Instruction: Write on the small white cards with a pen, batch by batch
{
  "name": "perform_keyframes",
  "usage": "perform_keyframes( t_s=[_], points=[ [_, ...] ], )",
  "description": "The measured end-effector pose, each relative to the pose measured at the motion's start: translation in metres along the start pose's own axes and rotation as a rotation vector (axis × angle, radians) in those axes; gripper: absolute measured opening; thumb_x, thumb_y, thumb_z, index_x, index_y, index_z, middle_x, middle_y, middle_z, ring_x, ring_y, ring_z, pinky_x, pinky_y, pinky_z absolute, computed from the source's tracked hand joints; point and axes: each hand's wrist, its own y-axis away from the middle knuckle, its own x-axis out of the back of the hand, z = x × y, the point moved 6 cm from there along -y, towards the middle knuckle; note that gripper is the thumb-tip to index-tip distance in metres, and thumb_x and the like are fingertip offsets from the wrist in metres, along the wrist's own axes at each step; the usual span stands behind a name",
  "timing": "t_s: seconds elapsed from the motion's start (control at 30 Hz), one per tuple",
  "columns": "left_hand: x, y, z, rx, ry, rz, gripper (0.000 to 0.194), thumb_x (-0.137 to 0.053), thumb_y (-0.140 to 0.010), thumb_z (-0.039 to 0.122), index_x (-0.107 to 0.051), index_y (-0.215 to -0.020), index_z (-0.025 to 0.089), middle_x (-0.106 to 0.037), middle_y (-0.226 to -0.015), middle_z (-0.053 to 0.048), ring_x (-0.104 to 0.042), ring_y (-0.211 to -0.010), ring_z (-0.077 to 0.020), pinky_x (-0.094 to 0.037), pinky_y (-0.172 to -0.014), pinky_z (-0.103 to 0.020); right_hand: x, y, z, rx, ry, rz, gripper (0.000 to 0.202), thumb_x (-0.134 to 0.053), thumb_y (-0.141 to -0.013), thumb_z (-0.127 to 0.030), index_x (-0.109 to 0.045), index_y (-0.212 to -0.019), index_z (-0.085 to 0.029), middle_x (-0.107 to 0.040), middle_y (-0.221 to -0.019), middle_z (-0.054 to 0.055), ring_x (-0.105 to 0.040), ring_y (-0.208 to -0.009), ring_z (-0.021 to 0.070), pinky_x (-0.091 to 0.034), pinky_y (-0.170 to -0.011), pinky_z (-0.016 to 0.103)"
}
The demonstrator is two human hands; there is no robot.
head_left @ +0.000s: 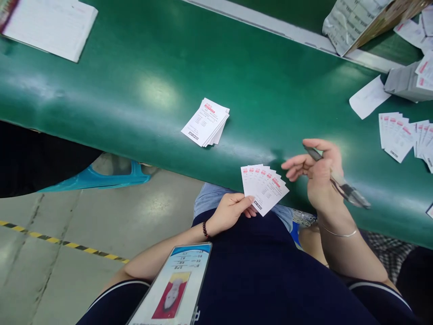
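Several white cards with red print (265, 185) are spread in a fan, pinched at their lower left corner by my left hand (232, 210) at the table's front edge. To the right, my right hand (318, 171) is raised over the green table (135, 58), holding a dark pen (352, 194) that lies across the palm, its fingers partly spread and apart from the cards. Beyond my left hand, a loose stack of similar cards (206, 122) lies on the table.
Fanned cards (397, 135) and a grey stack (407, 83) lie at the right, near a blank slip (368, 97). A box (355, 22) stands behind. Papers (50, 27) lie far left; a blue stool (101, 178) is below.
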Motion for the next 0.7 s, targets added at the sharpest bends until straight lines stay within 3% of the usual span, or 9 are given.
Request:
perform_keyframes(
  t_s=[0.07, 0.13, 0.3, 0.4, 0.5, 0.7],
  points=[
    [0.000, -0.001, -0.001, 0.010, 0.011, -0.008, 0.039, -0.065, -0.080, 0.050, -0.070, -0.062, 0.015, -0.071, -0.061, -0.007, -0.061, -0.053, -0.0146, -0.051, -0.056, -0.027, -0.004, 0.003, -0.002, 0.018, 0.013, 0.000, 0.059, -0.035, -0.085, -0.077, -0.052, -0.114, -0.028, -0.064, -0.075, 0.003, -0.058, -0.057, 0.0167, -0.047, -0.051, 0.033],
    [-0.001, -0.002, 0.000, 0.018, 0.004, -0.013, 0.039, -0.064, -0.081, 0.048, -0.070, -0.062, 0.015, -0.071, -0.062, -0.008, -0.062, -0.054, -0.0148, -0.051, -0.057, -0.027, -0.008, 0.006, -0.004, 0.037, 0.033, -0.004, 0.056, -0.035, -0.087, -0.074, -0.058, -0.108, -0.027, -0.063, -0.078, 0.004, -0.058, -0.060, 0.0163, -0.048, -0.053, 0.033],
    [-0.002, 0.000, 0.003, 0.051, -0.041, -0.005, 0.035, -0.060, -0.082, 0.043, -0.070, -0.062, 0.016, -0.072, -0.063, -0.005, -0.064, -0.059, -0.0145, -0.052, -0.062, -0.026, -0.022, 0.013, -0.002, -0.002, 0.166, -0.105, 0.028, -0.058, -0.090, -0.047, -0.060, -0.108, -0.026, -0.069, -0.085, 0.002, -0.065, -0.069, 0.0157, -0.053, -0.058, 0.030],
    [-0.003, 0.000, 0.005, 0.055, -0.053, -0.001, 0.035, -0.058, -0.083, 0.042, -0.069, -0.061, 0.016, -0.072, -0.063, -0.004, -0.064, -0.060, -0.0142, -0.052, -0.064, -0.025, -0.032, 0.017, 0.002, 0.004, 0.242, -0.215, 0.024, -0.062, -0.089, -0.034, -0.059, -0.112, -0.026, -0.072, -0.088, 0.002, -0.070, -0.078, 0.0169, -0.057, -0.065, 0.030],
    [-0.003, 0.001, 0.005, 0.057, -0.055, -0.003, 0.036, -0.058, -0.083, 0.042, -0.069, -0.061, 0.016, -0.072, -0.064, -0.005, -0.065, -0.061, -0.0143, -0.052, -0.065, -0.025, -0.042, 0.018, 0.003, 0.075, 0.282, -0.278, 0.023, -0.061, -0.089, -0.028, -0.059, -0.112, -0.025, -0.073, -0.090, 0.002, -0.070, -0.074, 0.0160, -0.058, -0.064, 0.029],
    [-0.003, 0.000, 0.009, 0.039, -0.050, -0.011, 0.040, -0.059, -0.082, 0.047, -0.066, -0.057, 0.016, -0.070, -0.060, -0.005, -0.065, -0.059, -0.0145, -0.053, -0.064, -0.025, -0.056, 0.015, -0.010, 0.286, 0.328, -0.271, 0.010, -0.061, -0.083, -0.019, -0.060, -0.093, -0.021, -0.068, -0.075, 0.000, -0.063, -0.056, 0.0113, -0.051, -0.051, 0.023]
  ],
)
